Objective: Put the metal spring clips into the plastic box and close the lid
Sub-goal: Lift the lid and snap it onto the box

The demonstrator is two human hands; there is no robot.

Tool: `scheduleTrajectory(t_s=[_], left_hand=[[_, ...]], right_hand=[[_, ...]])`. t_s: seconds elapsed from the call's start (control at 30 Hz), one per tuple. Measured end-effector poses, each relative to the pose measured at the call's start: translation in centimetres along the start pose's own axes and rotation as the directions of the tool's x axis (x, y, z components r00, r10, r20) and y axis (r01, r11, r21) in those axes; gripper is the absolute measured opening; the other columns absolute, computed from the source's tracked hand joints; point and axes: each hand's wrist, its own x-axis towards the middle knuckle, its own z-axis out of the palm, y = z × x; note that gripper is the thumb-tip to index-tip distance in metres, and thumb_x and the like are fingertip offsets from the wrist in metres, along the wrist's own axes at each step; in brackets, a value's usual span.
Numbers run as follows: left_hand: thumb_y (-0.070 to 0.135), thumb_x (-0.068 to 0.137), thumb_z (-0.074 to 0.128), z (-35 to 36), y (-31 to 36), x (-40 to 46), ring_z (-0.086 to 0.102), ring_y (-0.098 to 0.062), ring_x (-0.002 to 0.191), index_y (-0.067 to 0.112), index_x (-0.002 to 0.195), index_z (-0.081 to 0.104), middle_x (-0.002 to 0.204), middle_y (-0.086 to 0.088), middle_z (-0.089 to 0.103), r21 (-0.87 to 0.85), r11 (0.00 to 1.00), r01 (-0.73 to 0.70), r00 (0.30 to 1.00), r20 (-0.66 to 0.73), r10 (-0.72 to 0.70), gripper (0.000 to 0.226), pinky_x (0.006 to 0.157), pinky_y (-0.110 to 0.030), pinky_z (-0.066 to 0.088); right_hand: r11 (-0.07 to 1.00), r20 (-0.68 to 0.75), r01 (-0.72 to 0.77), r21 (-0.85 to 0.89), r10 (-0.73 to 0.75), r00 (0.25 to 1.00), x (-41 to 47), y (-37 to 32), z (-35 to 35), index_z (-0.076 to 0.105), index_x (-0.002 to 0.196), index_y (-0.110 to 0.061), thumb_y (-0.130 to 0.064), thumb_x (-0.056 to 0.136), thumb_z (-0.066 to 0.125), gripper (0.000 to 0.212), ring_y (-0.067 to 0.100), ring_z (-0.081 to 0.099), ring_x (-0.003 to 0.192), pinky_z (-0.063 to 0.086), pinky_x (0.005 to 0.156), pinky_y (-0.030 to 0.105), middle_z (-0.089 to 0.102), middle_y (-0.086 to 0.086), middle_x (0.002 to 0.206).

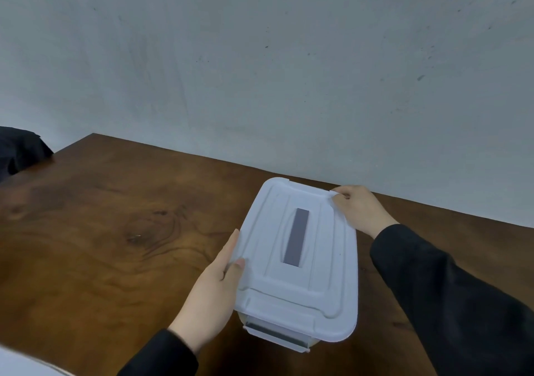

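Plastic box point(278, 336): on the wooden table point(101, 231), near edge, front latch point(274, 338) visible under the lid; spring clips not visible. Lid point(300, 263): pale, grey strip point(297, 237) at centre, lying over the box. Left hand point(213, 292): sleeve dark; thumb on top of the lid's left edge, fingers beneath, clasping it. Right hand point(358, 209): pinching the lid's far right corner. Dark cloth point(20, 148): far left. Grey wall point(260, 57): behind the table.
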Motion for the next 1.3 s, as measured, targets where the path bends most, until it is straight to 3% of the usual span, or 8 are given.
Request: scheduleTrajectory(t_s=[0.13, 0.27, 0.5, 0.67, 0.77, 0.83, 0.97, 1.3], left_hand=[[0.039, 0.101, 0.045, -1.1, 0.1, 1.0, 0.054, 0.008, 0.107, 0.044, 0.147, 0.037, 0.13, 0.032, 0.051, -0.04, 0.999, 0.0, 1.0, 0.03, 0.001, 0.047, 0.094, -0.017, 0.044], [0.049, 0.093, 0.058, -3.4, 1.9, 3.9, 0.07, -0.004, 0.087, 0.035, 0.127, 0.056, 0.105, 0.015, 0.069, 0.043, 0.995, 0.093, 0.996, 0.007, -0.093, 0.036, 0.061, -0.02, 0.056], [0.06, 0.078, 0.071, -4.5, 5.1, 11.6, 0.067, -0.026, 0.071, 0.019, 0.094, 0.068, 0.089, -0.008, 0.073, 0.287, 0.954, 0.083, 0.993, 0.053, -0.102, 0.044, 0.057, -0.035, 0.053], [0.054, 0.083, 0.069, -2.7, 5.9, 14.1, 0.063, -0.022, 0.101, 0.019, 0.111, 0.067, 0.11, 0.0, 0.068, 0.26, 0.963, -0.065, 0.992, 0.117, 0.035, 0.044, 0.088, -0.041, 0.053], [0.052, 0.083, 0.072, -2.7, 4.9, 11.1, 0.055, -0.021, 0.121, 0.025, 0.146, 0.043, 0.137, 0.001, 0.058, -0.034, 0.999, 0.023, 0.99, 0.139, -0.019, 0.074, 0.103, -0.044, 0.046], [0.049, 0.081, 0.075, -2.4, 3.2, 8.1, 0.059, -0.022, 0.122, 0.023, 0.151, 0.035, 0.14, 0.0, 0.059, -0.183, 0.976, 0.118, 0.984, 0.153, -0.09, 0.084, 0.102, -0.047, 0.048], [0.034, 0.088, 0.071, -0.9, 1.8, 4.8, 0.072, -0.021, 0.102, 0.021, 0.126, 0.06, 0.111, 0.0, 0.076, -0.351, 0.917, 0.187, 0.962, 0.255, -0.099, 0.042, 0.094, -0.05, 0.055], [0.032, 0.099, 0.049, 0.4, 2.8, 5.9, 0.064, -0.01, 0.101, 0.04, 0.132, 0.044, 0.116, 0.011, 0.065, -0.091, 0.993, -0.079, 0.989, 0.117, 0.09, 0.034, 0.073, -0.027, 0.055]], right_hand=[[0.998, -0.004, -0.052, 0.023, 0.053, 0.999, -0.4, 0.3, -1.1, 0.056, 0.113, 0.015, -0.02, 0.092, 0.052, 0.042, 0.027, 0.043, 0.068, 0.032, 0.067, 0.03, 0.06, 0.038, 0.112], [0.994, -0.009, -0.105, -0.014, 0.105, 0.994, -2.1, 1.3, -2.7, 0.07, 0.117, -0.012, -0.029, 0.095, 0.055, 0.031, 0.021, 0.066, 0.088, 0.056, 0.079, 0.037, 0.072, 0.012, 0.107], [0.952, 0.015, -0.256, 0.168, 0.258, 0.966, -8.6, 2.6, -4.5, 0.026, 0.158, -0.02, -0.025, 0.093, 0.061, 0.074, 0.024, 0.07, 0.094, 0.06, 0.069, 0.03, 0.069, 0.012, 0.112], [0.869, 0.181, -0.401, 0.291, 0.361, 0.915, -13.6, 3.6, -5.1, 0.059, 0.136, -0.017, -0.026, 0.093, 0.063, 0.044, 0.024, 0.076, 0.094, 0.065, 0.079, 0.036, 0.074, 0.004, 0.116], [0.843, 0.206, -0.426, 0.328, 0.376, 0.903, -14.9, 4.8, -4.9, 0.055, 0.132, -0.022, -0.033, 0.091, 0.067, 0.043, 0.022, 0.07, 0.106, 0.061, 0.09, 0.042, 0.07, 0.002, 0.119], [0.788, 0.194, -0.415, 0.454, 0.367, 0.91, -15.2, 5.5, -4.4, 0.051, 0.138, -0.02, -0.032, 0.089, 0.071, 0.054, 0.018, 0.065, 0.116, 0.055, 0.1, 0.048, 0.066, -0.001, 0.128], [0.658, 0.108, -0.24, 0.714, 0.235, 0.966, -15.4, 5.1, -3.1, 0.059, 0.134, -0.023, -0.02, 0.096, 0.066, 0.039, 0.019, 0.071, 0.114, 0.054, 0.101, 0.05, 0.073, -0.002, 0.125], [0.883, -0.19, -0.121, 0.453, 0.228, 0.955, -15.2, 4.3, -0.8, 0.049, 0.146, -0.034, -0.033, 0.098, 0.06, 0.049, 0.006, 0.064, 0.114, 0.056, 0.088, 0.024, 0.066, -0.016, 0.128]])
